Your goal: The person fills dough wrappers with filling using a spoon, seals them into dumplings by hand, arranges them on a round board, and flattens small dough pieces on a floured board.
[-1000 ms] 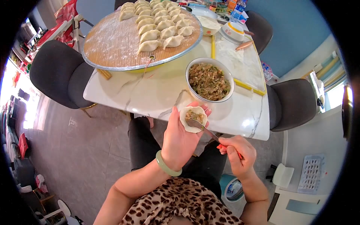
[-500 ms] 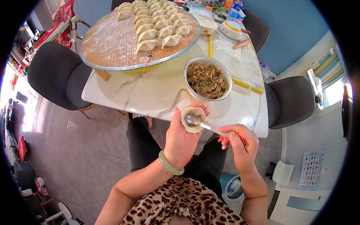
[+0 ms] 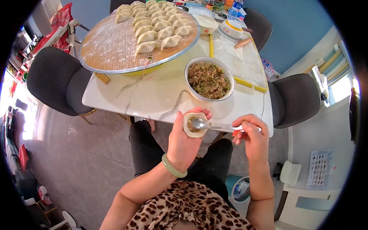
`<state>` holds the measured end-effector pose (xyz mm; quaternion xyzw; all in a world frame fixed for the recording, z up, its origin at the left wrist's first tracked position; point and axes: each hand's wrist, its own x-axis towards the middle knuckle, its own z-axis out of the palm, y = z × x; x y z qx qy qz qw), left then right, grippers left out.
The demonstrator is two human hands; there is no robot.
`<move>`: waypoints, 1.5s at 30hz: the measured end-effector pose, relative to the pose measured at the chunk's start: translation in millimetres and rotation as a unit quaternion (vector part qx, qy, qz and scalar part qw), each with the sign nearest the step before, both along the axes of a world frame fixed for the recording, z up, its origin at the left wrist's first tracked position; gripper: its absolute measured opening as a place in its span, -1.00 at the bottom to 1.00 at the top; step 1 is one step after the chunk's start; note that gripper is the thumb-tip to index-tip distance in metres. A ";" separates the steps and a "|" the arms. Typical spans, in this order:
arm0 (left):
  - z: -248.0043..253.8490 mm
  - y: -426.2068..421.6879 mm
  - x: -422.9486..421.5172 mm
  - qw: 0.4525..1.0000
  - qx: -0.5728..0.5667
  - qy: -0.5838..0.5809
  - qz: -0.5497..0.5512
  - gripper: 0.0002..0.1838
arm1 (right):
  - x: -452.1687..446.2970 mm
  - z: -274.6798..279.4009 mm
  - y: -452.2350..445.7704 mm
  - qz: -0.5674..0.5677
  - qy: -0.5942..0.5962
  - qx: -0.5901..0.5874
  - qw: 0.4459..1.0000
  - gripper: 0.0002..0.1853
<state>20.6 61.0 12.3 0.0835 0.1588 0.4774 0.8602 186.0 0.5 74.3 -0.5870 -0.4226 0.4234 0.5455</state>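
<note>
On the palm and fingers of my left hand (image 3: 184, 138) lies a round dough wrapper (image 3: 199, 132) with some filling in its middle. My right hand (image 3: 252, 134) grips the handle of a metal spoon (image 3: 218, 125), whose bowl presses on the filling. Something red shows at the fingers of that hand. Just beyond both hands, a white bowl (image 3: 231, 92) of meat and green filling (image 3: 209, 80) stands on the table. Rows of folded dumplings (image 3: 147, 47) rest on a round, floured board (image 3: 103, 46) at the upper left.
A floured mat (image 3: 239, 57) with yellow edges lies on the marble table (image 3: 126, 96), with a rolling pin (image 3: 243, 42) on it. Behind are a bowl of flour (image 3: 206, 23) and bottles. Dark chairs (image 3: 294, 100) flank the table; a bin (image 3: 238, 188) stands below.
My right hand has risen slightly, and the spoon now lies nearly level across the wrapper's edge instead of slanting down to the right. The whole view has shifted a little.
</note>
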 end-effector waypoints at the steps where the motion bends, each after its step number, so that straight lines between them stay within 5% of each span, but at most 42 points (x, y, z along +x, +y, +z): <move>1: 0.8 0.0 -1.1 1.000 0.000 0.001 -0.003 -0.48 | 2.0 3.5 -2.5 -0.029 0.020 0.015 0.999 -0.78; 4: 3.1 1.1 -2.9 0.999 -0.052 -0.001 0.002 -0.49 | 3.9 12.1 -13.4 -0.074 0.028 0.070 0.994 -0.76; 10: 5.2 2.7 -4.1 0.999 -0.033 -0.040 -0.005 -0.50 | -12.2 -0.6 -35.4 0.027 -0.329 0.217 0.918 -0.84; 13: 5.0 2.0 -4.5 0.999 -0.026 -0.048 -0.004 -0.49 | -14.3 -10.8 -32.6 0.034 -0.395 0.269 0.878 -0.83; 37: 10.2 2.1 -8.7 0.991 -0.101 -0.086 0.007 -0.49 | -10.9 -24.2 -36.8 0.085 -0.412 0.310 0.852 -0.81; 45: 13.9 2.4 -4.1 0.996 -0.076 -0.041 0.033 -0.49 | -14.3 -32.1 -34.8 0.078 -0.343 0.284 0.892 -0.82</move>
